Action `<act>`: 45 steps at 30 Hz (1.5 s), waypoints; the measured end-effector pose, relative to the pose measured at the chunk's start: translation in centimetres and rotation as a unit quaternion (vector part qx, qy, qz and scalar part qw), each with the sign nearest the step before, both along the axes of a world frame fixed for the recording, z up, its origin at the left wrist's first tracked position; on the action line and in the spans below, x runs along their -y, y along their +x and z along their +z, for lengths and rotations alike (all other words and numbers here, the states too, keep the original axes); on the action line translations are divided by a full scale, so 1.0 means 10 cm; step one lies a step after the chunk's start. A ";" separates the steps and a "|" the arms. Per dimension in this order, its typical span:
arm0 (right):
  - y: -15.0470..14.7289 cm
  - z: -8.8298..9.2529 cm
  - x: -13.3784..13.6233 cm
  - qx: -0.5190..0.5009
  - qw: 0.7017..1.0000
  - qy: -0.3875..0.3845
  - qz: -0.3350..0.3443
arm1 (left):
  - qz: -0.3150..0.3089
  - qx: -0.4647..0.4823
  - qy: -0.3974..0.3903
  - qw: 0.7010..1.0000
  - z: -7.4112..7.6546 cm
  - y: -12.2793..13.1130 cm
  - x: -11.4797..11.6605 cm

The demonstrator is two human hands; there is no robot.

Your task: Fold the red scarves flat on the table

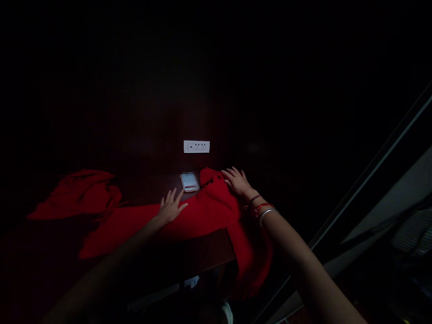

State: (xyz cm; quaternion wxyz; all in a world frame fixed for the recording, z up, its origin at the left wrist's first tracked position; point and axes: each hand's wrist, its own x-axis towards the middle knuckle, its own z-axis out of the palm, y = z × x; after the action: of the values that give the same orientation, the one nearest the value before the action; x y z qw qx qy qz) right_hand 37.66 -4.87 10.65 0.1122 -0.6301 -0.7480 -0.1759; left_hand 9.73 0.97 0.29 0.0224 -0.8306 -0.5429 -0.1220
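Observation:
A red scarf (199,218) with fringed ends stretches along the dark wooden table (211,252), and its right part hangs down over the table's corner. My left hand (170,208) rests on the middle of the scarf, palm down with the fingers spread. On the scarf's bunched right part lies my right hand (237,181), its fingers stretched out, with bracelets at the wrist. Another heap of red fabric (86,191) sits to the left; whether it joins the scarf I cannot tell. Neither hand grips anything.
A small light-coloured pad or card (189,180), partly blurred, lies behind the scarf. Above it a white socket panel (196,146) is fixed to the dark wall. At right runs a slanted pale frame edge (374,165). Most surroundings are too dark to make out.

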 end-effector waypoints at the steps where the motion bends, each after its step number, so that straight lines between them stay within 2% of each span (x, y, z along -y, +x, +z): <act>1: 0.00 -0.03 -0.06 0.007 1.000 -0.013 0.014 | 0.016 0.001 0.005 1.000 -0.08 -0.10 0.00; 3: 0.06 -0.12 -0.14 -0.002 1.000 -0.026 0.008 | 0.046 -0.004 -0.008 0.999 -0.16 -0.31 -0.01; 7: 0.29 -0.35 -0.20 -0.051 0.997 -0.003 -0.056 | 0.079 -0.019 -0.039 0.996 -0.17 -0.58 0.01; 10: 0.40 -0.41 -0.21 -0.074 0.994 0.021 -0.083 | 0.086 -0.022 -0.032 0.996 -0.16 -0.61 0.04; 13: 0.35 -0.33 -0.18 -0.082 0.992 0.030 -0.090 | 0.091 -0.015 -0.013 0.996 -0.16 -0.53 0.08; 17: 0.03 -0.19 -0.02 -0.069 0.993 0.066 -0.067 | 0.088 -0.004 0.017 0.996 -0.17 -0.45 0.12; 20: -0.20 -0.26 0.14 -0.034 0.999 0.032 -0.003 | 0.089 -0.005 -0.009 0.996 -0.16 -0.51 0.13; 22: -0.23 -0.37 0.21 -0.018 0.999 -0.026 0.005 | 0.092 -0.012 -0.032 0.995 -0.14 -0.62 0.15; 24: -0.21 -0.45 0.25 -0.016 0.997 -0.068 -0.016 | 0.094 -0.025 -0.049 0.994 -0.12 -0.79 0.18; 27: -0.26 -0.44 0.28 -0.019 0.997 -0.070 -0.026 | 0.085 -0.047 -0.068 0.993 -0.07 -1.07 0.24; 29: -0.48 -0.39 0.36 -0.025 0.999 -0.035 -0.005 | 0.082 -0.057 -0.071 0.992 -0.05 -1.25 0.29; 31: -0.83 -0.38 0.52 -0.037 0.998 -0.005 0.045 | 0.094 -0.063 -0.076 0.991 -0.04 -1.41 0.32; 32: -1.02 -0.41 0.61 -0.043 0.995 -0.010 0.084 | 0.101 -0.066 -0.079 0.990 -0.05 -1.49 0.34; 34: -1.36 -0.55 0.78 -0.044 0.981 -0.068 0.175 | 0.112 -0.072 -0.088 0.987 -0.05 -1.61 0.38; 35: -1.48 -0.65 0.85 -0.049 0.975 -0.098 0.191 | 0.117 -0.075 -0.095 0.986 -0.05 -1.67 0.40; 38: -1.66 -0.94 0.96 -0.063 0.968 -0.174 0.171 | 0.136 -0.084 -0.122 0.980 -0.02 -1.79 0.46; 40: -1.65 -1.03 0.96 -0.065 0.965 -0.199 0.156 | 0.162 -0.087 -0.138 0.973 0.02 -1.80 0.49; 43: -1.64 -0.94 0.88 -0.063 0.962 -0.220 0.150 | 0.167 -0.079 -0.113 0.976 0.08 -1.70 0.50; 45: -1.70 -0.79 0.79 -0.070 0.967 -0.201 0.140 | 0.112 -0.065 -0.069 0.989 0.09 -1.56 0.49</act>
State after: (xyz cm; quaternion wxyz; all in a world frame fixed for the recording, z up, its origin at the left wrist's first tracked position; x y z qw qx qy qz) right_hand 20.68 -12.77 2.70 0.0593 -0.5392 -0.8391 0.0401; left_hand -5.84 -3.96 1.19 0.0140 -0.7704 -0.6369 -0.0271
